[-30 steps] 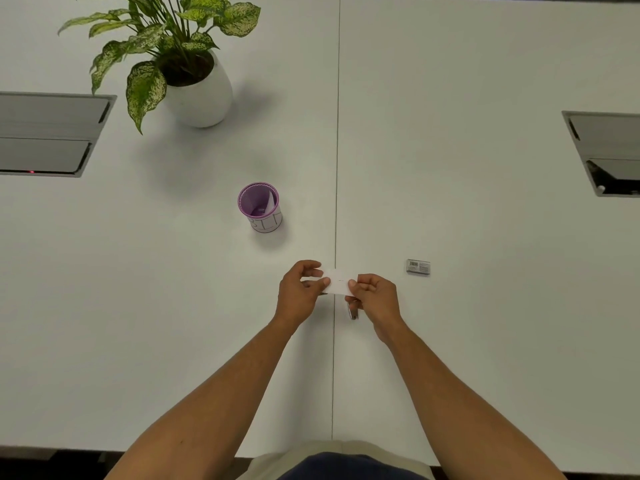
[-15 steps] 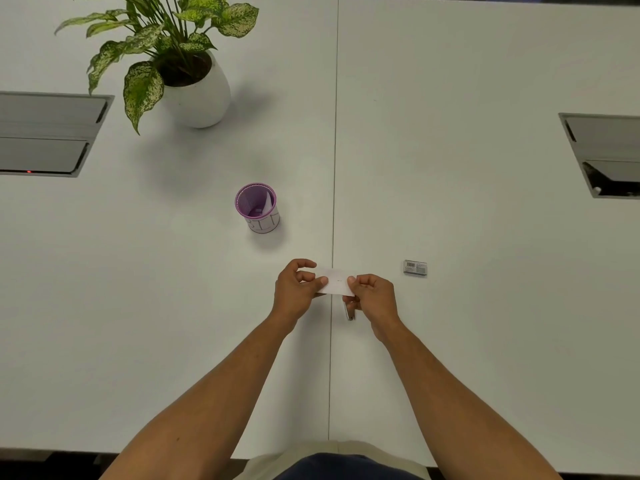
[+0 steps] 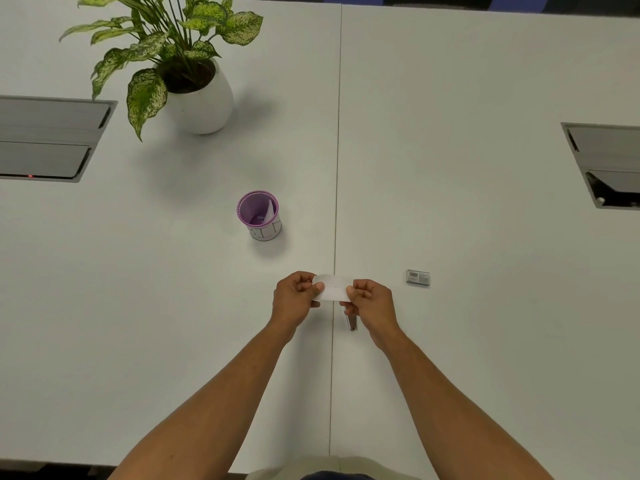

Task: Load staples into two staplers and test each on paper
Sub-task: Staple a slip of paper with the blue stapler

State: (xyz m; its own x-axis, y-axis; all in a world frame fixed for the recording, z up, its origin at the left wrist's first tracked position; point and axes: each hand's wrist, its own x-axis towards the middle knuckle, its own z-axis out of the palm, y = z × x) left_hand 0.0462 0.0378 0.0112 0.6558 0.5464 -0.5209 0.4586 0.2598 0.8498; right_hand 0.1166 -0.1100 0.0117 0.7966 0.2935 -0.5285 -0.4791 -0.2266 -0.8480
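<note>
A small white paper slip (image 3: 333,287) with tiny staple marks at its middle is held just above the table. My left hand (image 3: 295,298) pinches its left end and my right hand (image 3: 372,304) pinches its right end. A small metal stapler (image 3: 352,322) pokes out below my right hand, mostly hidden by the fingers; whether it lies on the table or sits in the hand I cannot tell. A little staple box (image 3: 418,277) lies on the table to the right of my hands. No second stapler shows.
A purple-rimmed cup (image 3: 259,216) with a paper piece inside stands beyond my left hand. A potted plant (image 3: 194,88) is at the far left. Recessed cable boxes sit at the left edge (image 3: 48,140) and right edge (image 3: 606,164). A seam (image 3: 337,168) splits the white table.
Both hands keep pinching the paper slip and have barely shifted. The view itself has drifted slightly.
</note>
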